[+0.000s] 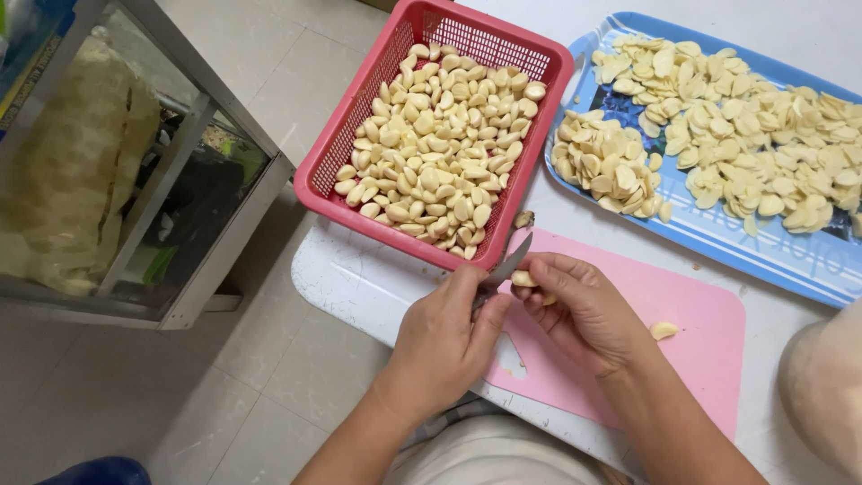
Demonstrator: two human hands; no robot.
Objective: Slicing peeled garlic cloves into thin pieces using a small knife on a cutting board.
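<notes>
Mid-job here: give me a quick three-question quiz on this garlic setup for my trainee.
1. Which hand holds the knife?
2. True or false: the red basket holds sliced garlic.
3. Where do the cut pieces lie: A) blue tray, B) pink cutting board, C) floor?

Key:
1. The left hand; the right hand pinches a garlic clove.
2. False: whole peeled cloves.
3. A, though one piece sits on the board.
</notes>
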